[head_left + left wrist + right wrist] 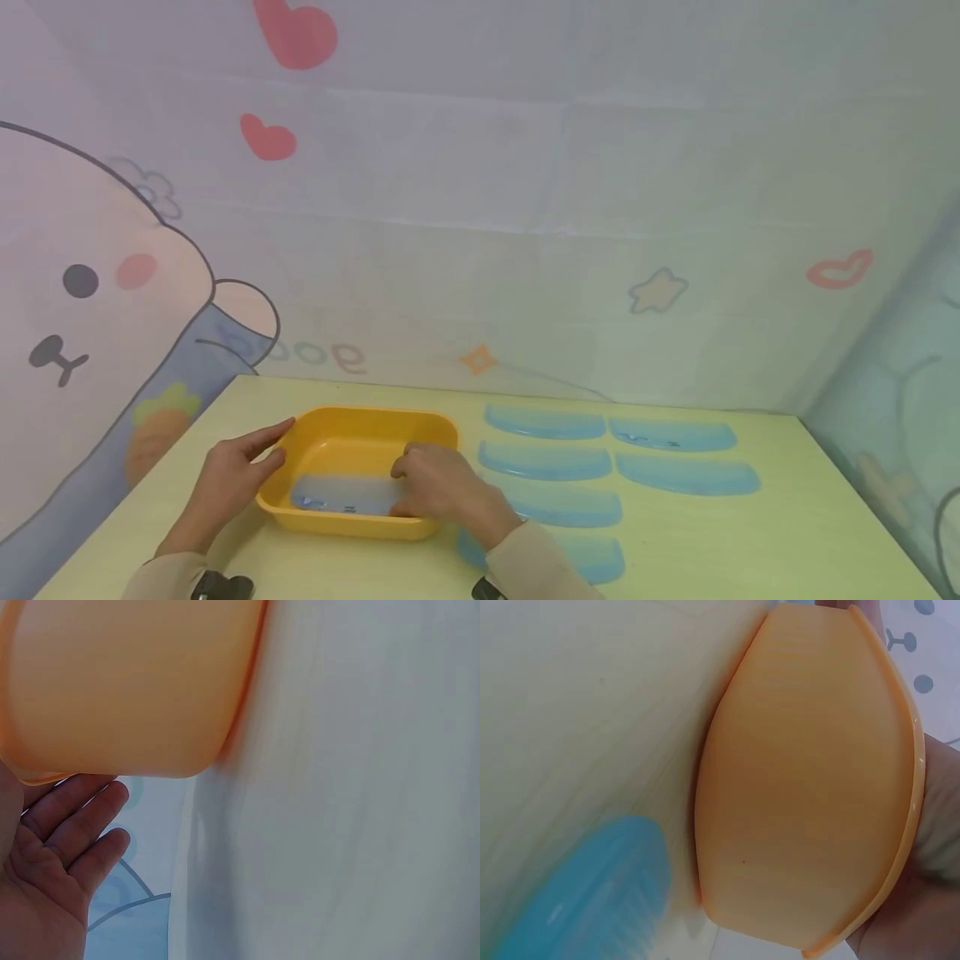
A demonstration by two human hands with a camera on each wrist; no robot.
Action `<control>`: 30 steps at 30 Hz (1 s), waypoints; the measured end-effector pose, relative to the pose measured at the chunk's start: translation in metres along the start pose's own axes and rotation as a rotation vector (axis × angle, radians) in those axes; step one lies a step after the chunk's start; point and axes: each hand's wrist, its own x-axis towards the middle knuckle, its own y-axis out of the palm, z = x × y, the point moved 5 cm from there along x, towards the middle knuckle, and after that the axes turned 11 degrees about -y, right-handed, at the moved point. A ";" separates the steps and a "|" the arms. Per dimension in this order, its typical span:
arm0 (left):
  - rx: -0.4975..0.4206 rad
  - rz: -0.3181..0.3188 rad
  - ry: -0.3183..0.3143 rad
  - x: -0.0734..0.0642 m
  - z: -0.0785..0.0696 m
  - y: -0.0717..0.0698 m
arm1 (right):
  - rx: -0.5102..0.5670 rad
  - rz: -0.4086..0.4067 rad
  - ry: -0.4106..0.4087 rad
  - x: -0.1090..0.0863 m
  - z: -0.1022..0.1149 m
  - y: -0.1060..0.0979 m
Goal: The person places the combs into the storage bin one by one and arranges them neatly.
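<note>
One comb (348, 497), long axis nine-to-three, lies in yellow tub (352, 525), toward nine from your nearer right hand (442, 483), pinching its end; left hand (236, 471) spread at tub's nine-o'clock side.

Pale table (712, 542); printed backdrop (480, 167) behind, red hearts (306, 38); far right, possibly dark cord (938, 525).

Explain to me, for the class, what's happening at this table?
A person's left hand touches the left side of a yellow plastic tub. Their right hand reaches inside, apparently holding one end of a blue comb. Six more combs lie on the table to the right, in columns of four and two.
</note>
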 end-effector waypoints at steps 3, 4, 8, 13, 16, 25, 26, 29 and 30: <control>0.000 -0.005 0.005 0.000 0.000 0.000 | -0.009 0.009 0.007 0.001 0.001 0.001; -0.001 -0.006 0.006 0.000 0.000 0.000 | -0.015 0.015 0.012 0.002 0.001 0.001; -0.002 -0.006 0.007 0.000 0.001 0.000 | -0.046 0.036 0.032 0.004 0.002 0.002; -0.005 -0.006 0.009 0.000 0.001 0.000 | -0.085 0.049 0.033 0.006 0.003 0.003; -0.004 -0.010 0.009 0.001 0.002 0.000 | -0.100 0.058 0.030 0.006 0.004 0.003; -0.013 0.013 -0.012 0.002 0.003 0.001 | -0.034 0.047 0.018 0.007 0.000 0.004; -0.015 0.013 -0.015 0.002 0.002 0.001 | -0.002 0.038 0.016 0.007 -0.001 0.004; -0.020 0.013 -0.019 0.001 0.002 0.000 | 0.103 0.002 0.000 0.003 -0.003 0.001; -0.023 0.012 -0.018 0.001 0.001 0.000 | 0.142 -0.012 -0.011 0.001 -0.004 -0.001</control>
